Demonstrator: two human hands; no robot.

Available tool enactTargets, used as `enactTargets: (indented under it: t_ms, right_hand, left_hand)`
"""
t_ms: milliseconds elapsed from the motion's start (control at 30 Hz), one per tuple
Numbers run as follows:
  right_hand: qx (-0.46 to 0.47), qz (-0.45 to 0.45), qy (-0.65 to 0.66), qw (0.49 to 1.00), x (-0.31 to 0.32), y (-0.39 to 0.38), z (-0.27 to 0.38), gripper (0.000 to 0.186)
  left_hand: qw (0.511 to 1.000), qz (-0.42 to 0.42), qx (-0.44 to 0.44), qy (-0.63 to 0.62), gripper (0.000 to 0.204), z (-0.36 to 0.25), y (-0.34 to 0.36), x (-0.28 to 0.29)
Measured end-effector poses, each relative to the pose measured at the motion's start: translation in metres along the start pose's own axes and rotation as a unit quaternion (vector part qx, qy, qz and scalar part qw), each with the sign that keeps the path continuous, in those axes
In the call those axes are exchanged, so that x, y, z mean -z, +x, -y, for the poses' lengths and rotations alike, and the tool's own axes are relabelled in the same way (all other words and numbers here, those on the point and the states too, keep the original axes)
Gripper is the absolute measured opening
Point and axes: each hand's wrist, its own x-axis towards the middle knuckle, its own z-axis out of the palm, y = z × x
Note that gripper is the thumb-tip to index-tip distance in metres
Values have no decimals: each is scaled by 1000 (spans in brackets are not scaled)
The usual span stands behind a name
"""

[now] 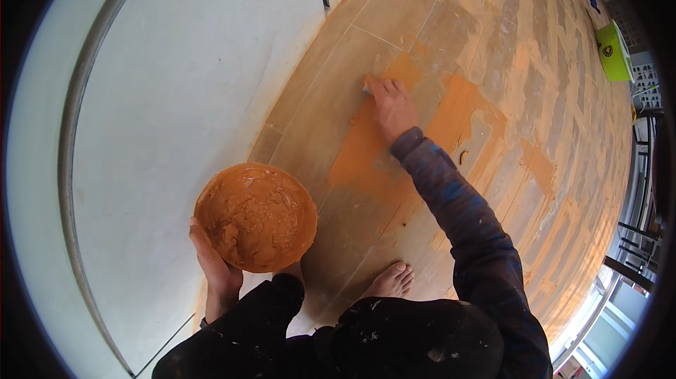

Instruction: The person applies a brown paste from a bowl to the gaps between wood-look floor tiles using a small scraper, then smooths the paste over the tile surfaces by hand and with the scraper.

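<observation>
L hand (pixel 217 270) grips the round bowl (pixel 313 227) of orange paste (pixel 255 213) at its L side, thumb up near the rim, bowl held approx. over the floor's edge by the wall (pixel 162 97). R hand (pixel 394 110), out front on the wood-look floor (pixel 306 125), is closed on a sm. tool (pixel 366 88), mostly hidden, w/ orange smears (pixel 360 150) right beside it.

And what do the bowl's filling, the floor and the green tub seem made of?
Filling: thick paste, perhaps grout; damp-looking, lumpy and smeared.
Floor: matt, wood-toned tile or planks with straight joints; can't tell which.
Green tub: probably smooth plastic, by its even, bright colour.
</observation>
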Motion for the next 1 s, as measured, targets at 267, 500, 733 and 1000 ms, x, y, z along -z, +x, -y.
enactTargets:
  t_ms: [267, 500, 733, 1000]
  right_hand:
    - [118, 171, 152, 966, 15, -189, 155, 47]
    - [-169, 8, 263, 950, 42, -67, 26, 20]
    - [-188, -128, 50, 973, 64, 140, -151, 22]
    - [-67, -71, -141, 985, 37, 153, -176, 16]
  left_hand:
    - [1000, 15, 10, 2, 66, -12, -2, 5]
    - [999, 26, 27, 11, 67, -17, 0, 1]
    - [998, 41, 35, 45, 69, -24, 1, -14]
    - [990, 20, 49, 127, 75, -34, 2, -25]
